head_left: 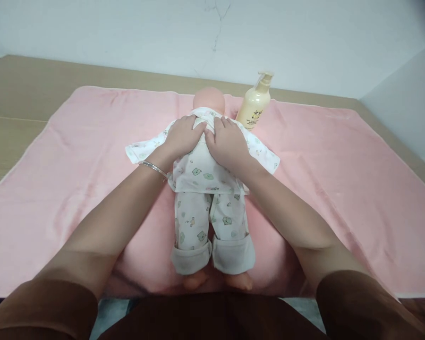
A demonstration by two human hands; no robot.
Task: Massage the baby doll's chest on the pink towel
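A baby doll (208, 100) lies face down in the middle, its head toward the wall and its feet toward me. It wears a white printed top (205, 174) and matching trousers (193, 222) with turned-up cuffs. My left hand (184, 134) rests flat on the left side of the doll's upper back. On the right side of the back lies my right hand (228, 141), its fingers pointing toward the doll's head. The two thumbs come close together over the spine. Both hands are open and grip nothing. The doll's face is hidden.
A pink blanket (326, 189) spreads under the doll over a wooden table (17, 94). Just right of the doll's head is a pale yellow pump bottle (255, 104). Behind the table stands a white wall (127, 38) with a crack.
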